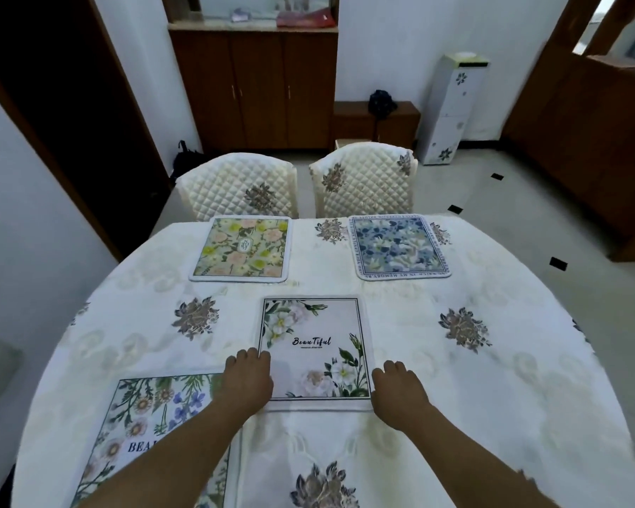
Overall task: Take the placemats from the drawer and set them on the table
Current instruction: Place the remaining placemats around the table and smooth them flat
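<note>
Several floral placemats lie flat on the round table [492,361]. A white one with "Beautiful" lettering [314,346] sits in the middle. My left hand [246,379] rests on its near left edge, fingers curled down. My right hand [398,392] lies at its near right corner, fingers bent, touching the edge. A yellow-green mat [244,249] lies at the far left and a blue mat [398,247] at the far right. A larger flowered mat [147,427] is at the near left, partly under my left forearm.
Two quilted cream chairs [239,187] [363,179] stand at the table's far side. Behind them are a brown cabinet [253,89], a low wooden stand [378,121] and a white flowered dispenser [451,108]. A dark doorway is at the left.
</note>
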Demonstrator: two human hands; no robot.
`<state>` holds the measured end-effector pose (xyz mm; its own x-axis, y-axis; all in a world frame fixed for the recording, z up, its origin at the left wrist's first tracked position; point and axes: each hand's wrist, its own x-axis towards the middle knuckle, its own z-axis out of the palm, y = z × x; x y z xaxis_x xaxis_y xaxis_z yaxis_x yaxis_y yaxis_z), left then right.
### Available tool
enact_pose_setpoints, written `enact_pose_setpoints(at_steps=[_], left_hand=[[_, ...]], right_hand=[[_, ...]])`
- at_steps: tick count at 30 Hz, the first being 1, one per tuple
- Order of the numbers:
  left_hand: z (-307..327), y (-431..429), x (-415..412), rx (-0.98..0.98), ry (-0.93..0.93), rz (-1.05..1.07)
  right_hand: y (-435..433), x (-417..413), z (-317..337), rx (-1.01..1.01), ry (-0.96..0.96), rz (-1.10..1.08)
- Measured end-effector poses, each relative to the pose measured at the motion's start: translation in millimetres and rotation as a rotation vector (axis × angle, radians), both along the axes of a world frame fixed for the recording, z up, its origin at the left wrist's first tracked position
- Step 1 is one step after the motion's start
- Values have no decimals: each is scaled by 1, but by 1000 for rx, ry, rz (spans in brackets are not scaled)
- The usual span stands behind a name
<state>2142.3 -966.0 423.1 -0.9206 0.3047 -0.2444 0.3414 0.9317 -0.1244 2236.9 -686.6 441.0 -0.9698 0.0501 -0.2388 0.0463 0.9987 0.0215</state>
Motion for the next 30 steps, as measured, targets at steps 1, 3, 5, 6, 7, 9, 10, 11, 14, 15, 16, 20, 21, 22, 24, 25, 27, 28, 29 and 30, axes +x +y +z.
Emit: enact_pose_setpoints(at_steps=[1,3,5,6,7,9,10,11,14,15,16,20,21,22,24,25,27,28,29,30], left_hand=[[-5,0,-5,-3,-19,10],[-17,1,-16,7,-36,30],[-24,2,-24,21,-63,65],[-29,3,-28,29,-71,79],[-33,4,-33,43,-73,91],[-42,6,-41,52,-81,102],[-45,6,-43,58,-87,104],[-49,6,-46,74,-92,109],[-56,8,-54,135,-106,165],[-56,8,-57,156,-115,194],[-56,10,-61,175,-126,218],[-51,14,-67,285,-187,355],[-49,13,-68,330,-191,387],[-49,13,-68,381,-190,412],[-44,12,-69,552,-183,446],[-42,13,-69,636,-187,446],[-36,16,-67,703,-200,390],[-32,19,-65,711,-198,357],[-29,22,-64,722,-189,332],[-26,25,-62,730,-185,317]], right_hand=[[-2,-4,-6,-8,-36,-3],[-2,-15,-24,-22,-52,-5],[-1,-27,-42,-62,-28,-50],[-3,-33,-43,-51,-21,-54],[-3,-38,-42,-19,-21,-38],[-2,-50,-46,-44,-85,-53],[-2,-54,-48,-63,-87,-67],[-1,-57,-52,-77,-87,-73],[0,-64,-59,-111,-93,-108],[1,-66,-62,-127,-86,-120],[1,-68,-63,-157,-88,-152],[-2,-75,-65,-364,-118,-375],[-4,-77,-64,-407,-130,-414],[-5,-78,-63,-449,-145,-448],[-7,-80,-61,-541,-164,-468],[-8,-81,-61,-561,-160,-441],[-9,-78,-58,-556,-102,-397],[-9,-76,-54,-535,-66,-386],[-8,-74,-50,-508,-32,-370],[-7,-73,-46,-480,-4,-349]])
